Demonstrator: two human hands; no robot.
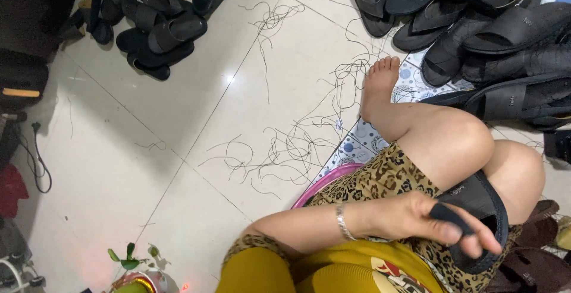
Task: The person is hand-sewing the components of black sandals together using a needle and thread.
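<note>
My left hand (425, 219) reaches to the right across my lap and is closed on a black sandal (485, 210), thumb and fingers pinching its strap. The sandal rests against my bent knee (458, 144), over leopard-print cloth. A silver bracelet (341, 221) sits on that wrist. My bare foot (379, 82) rests on the edge of a dotted mat (357, 141). My right hand does not show in the view.
Black sandals lie heaped at the top right (499, 31), with a smaller pile at the top left (157, 25). Loose dark threads (285, 144) are strewn over the white floor tiles. A pink hoop-like rim (330, 180) lies by my lap. Brown sandals (535, 257) are at the lower right.
</note>
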